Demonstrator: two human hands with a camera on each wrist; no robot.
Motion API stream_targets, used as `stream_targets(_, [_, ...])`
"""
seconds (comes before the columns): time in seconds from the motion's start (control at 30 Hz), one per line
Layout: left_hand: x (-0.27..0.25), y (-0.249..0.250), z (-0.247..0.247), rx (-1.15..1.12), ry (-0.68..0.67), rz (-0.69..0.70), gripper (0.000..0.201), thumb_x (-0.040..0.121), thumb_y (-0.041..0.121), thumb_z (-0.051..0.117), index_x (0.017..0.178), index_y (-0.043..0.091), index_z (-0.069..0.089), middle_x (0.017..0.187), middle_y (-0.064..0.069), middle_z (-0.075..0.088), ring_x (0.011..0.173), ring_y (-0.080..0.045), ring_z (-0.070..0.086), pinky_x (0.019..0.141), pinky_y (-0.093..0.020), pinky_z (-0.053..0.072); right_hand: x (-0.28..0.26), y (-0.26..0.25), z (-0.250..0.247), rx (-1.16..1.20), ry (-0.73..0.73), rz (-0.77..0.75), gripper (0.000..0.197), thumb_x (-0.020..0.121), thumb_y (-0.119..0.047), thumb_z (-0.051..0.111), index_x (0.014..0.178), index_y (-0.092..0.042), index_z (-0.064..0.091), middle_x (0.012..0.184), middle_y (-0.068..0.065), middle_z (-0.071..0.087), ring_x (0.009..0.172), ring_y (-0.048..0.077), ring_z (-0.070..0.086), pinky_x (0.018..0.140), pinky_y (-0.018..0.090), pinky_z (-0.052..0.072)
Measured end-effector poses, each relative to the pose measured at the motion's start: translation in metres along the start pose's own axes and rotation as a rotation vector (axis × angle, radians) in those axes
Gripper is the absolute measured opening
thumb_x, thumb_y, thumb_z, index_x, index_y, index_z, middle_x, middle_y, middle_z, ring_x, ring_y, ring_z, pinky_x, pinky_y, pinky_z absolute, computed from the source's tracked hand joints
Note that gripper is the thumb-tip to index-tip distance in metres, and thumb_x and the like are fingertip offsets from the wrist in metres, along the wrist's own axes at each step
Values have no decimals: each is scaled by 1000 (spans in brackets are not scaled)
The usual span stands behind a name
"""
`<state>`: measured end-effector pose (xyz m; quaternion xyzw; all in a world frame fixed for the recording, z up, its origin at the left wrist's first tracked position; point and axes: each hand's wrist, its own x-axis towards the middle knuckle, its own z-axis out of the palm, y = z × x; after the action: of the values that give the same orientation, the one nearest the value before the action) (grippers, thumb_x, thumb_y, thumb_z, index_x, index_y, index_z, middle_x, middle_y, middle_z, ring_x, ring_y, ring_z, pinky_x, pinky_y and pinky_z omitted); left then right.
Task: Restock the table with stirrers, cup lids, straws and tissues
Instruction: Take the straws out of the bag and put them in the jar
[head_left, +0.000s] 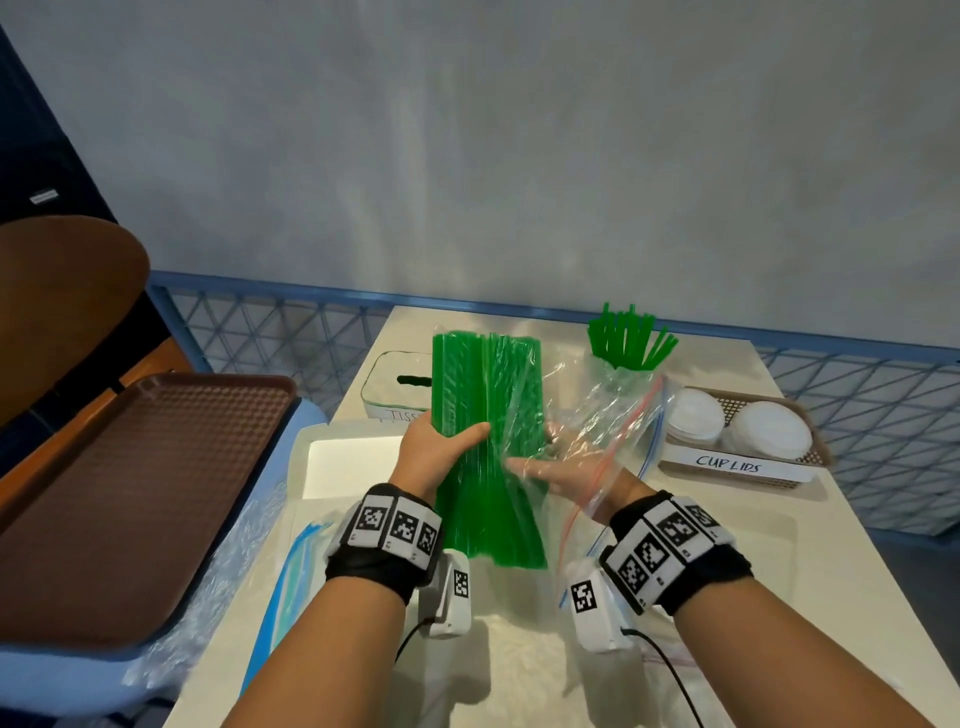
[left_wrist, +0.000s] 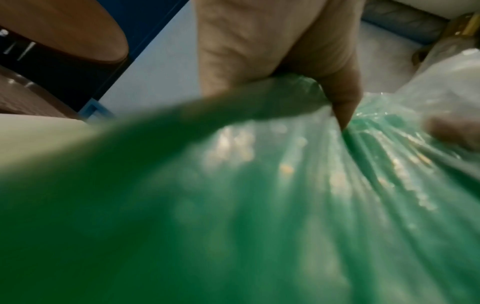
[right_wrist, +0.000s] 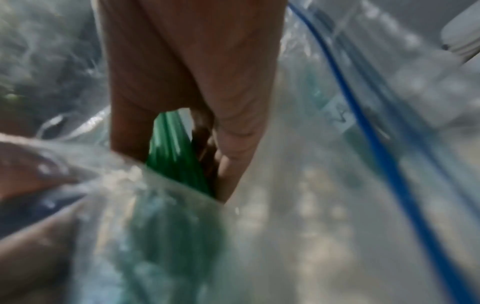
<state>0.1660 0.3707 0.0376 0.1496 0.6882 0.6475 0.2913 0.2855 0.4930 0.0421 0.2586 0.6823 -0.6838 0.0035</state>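
A thick bundle of long green straws (head_left: 488, 410) stands tilted above the table, half inside a clear zip bag (head_left: 608, 410). My left hand (head_left: 441, 441) grips the bundle's left side, thumb across the front; the left wrist view shows that hand (left_wrist: 272, 51) on the straws (left_wrist: 233, 205). My right hand (head_left: 540, 470) shows through the plastic, reaching into the bag. In the right wrist view that hand (right_wrist: 194, 82) has thumb and fingers curled around some straws (right_wrist: 174, 156), with bag film (right_wrist: 311, 205) in front. A clear cup of short green straws (head_left: 628, 338) stands behind.
A brown basket labelled CUP LIDS (head_left: 802, 457) with white lids sits at the right. A tissue box (head_left: 389, 389) is behind the bundle, a white tray (head_left: 343, 462) in front of it. Another zip bag (head_left: 291, 571) lies at the left edge, beside a brown tray (head_left: 130, 493).
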Motion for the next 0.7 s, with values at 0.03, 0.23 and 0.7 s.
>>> stream_targets(0.03, [-1, 1, 0, -39, -47, -26, 26, 78, 13, 73, 101, 13, 61, 103, -12, 68, 94, -26, 65, 86, -41, 54, -1, 1, -2, -48, 19, 12, 38, 71, -31, 79, 103, -20, 60, 104, 4, 68, 95, 16, 64, 102, 38, 44])
stream_targets(0.23, [-13, -4, 9, 25, -326, -114, 29, 75, 9, 72, 101, 16, 60, 99, -6, 67, 96, -24, 64, 87, -38, 52, -7, -13, -3, 49, 148, -15, 15, 86, -17, 62, 78, -16, 50, 85, 5, 56, 89, 23, 56, 90, 37, 50])
stream_targets(0.7, [-6, -12, 16, 175, -193, -117, 32, 73, 9, 76, 100, 7, 59, 97, -11, 66, 91, -24, 64, 79, -34, 53, -5, -2, -11, -48, 107, 136, 15, 83, -17, 66, 74, -7, 60, 80, 10, 58, 82, 26, 58, 85, 35, 51])
